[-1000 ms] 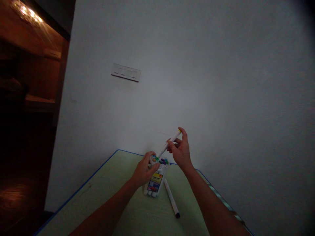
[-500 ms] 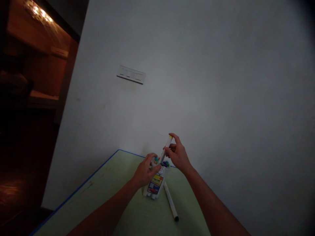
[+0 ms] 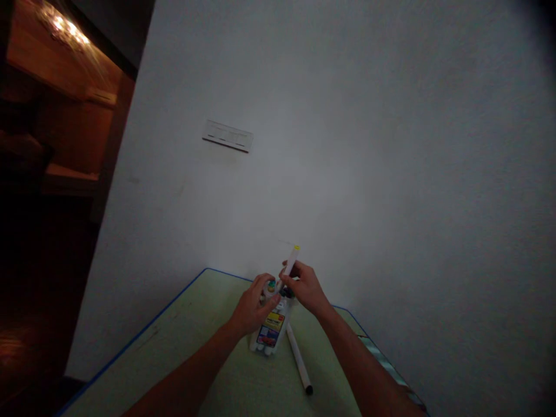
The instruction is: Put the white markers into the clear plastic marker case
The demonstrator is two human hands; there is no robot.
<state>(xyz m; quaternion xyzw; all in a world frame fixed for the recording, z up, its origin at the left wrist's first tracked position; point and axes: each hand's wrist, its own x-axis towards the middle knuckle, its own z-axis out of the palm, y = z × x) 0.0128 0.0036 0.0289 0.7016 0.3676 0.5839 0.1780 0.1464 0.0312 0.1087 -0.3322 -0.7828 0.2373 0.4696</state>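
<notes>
A clear case of markers (image 3: 270, 331), with a yellow and blue label and coloured marker ends at its top, stands on the green table. My left hand (image 3: 252, 307) is wrapped round the upper left part of the case. Between the thumb and fingers of my right hand (image 3: 306, 288) is a white marker with a yellow end (image 3: 291, 260), tilted, its lower end at the case's top; whether it is inside is hidden. A separate white marker with a dark end (image 3: 299, 362) lies on the table right of the case.
The green table (image 3: 204, 324) has a blue edge and meets a grey wall. A switch plate (image 3: 227, 136) is on the wall. Greenish strips (image 3: 382, 359) lie along the table's right edge, beside my right forearm. A lit room shows at the left.
My right hand has moved down the yellow-ended marker, and its fingers no longer touch the yellow end. The marker sits slightly lower. The camera view has shifted a little.
</notes>
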